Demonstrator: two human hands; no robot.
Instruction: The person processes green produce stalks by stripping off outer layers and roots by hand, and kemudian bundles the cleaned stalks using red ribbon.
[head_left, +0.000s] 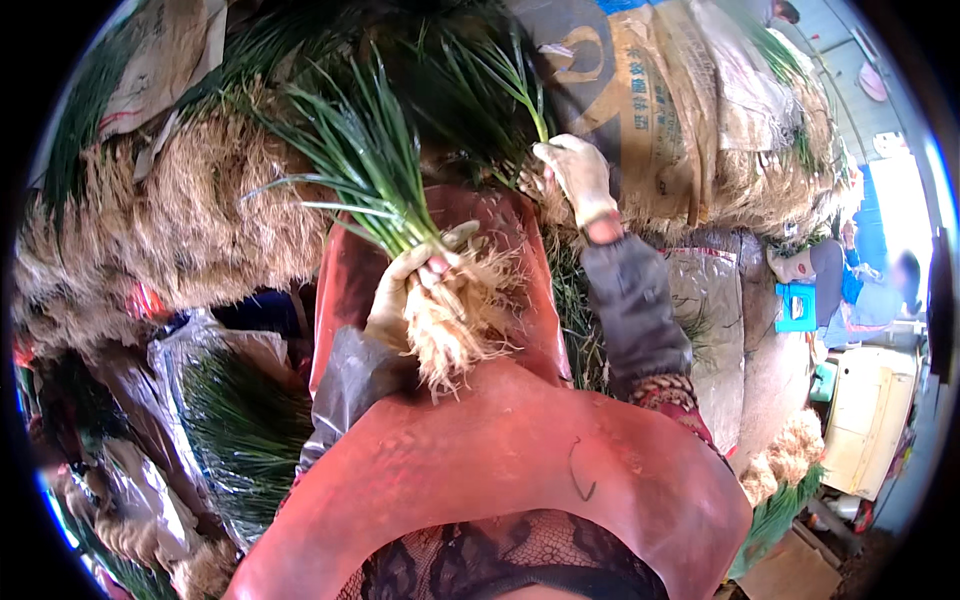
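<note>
Produce market sorting stall
Rooted green bunches heap at ten o'clock; printed sacks stack at one o'clock.

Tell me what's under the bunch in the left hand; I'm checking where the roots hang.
Under the bunch of green shoots in the left hand, pale roots hang over the red apron. The apron covers whatever lies beneath.

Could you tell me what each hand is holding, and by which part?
Left hand grips a green-leaved bunch just above its roots; right hand pinches a single stalk.
</note>
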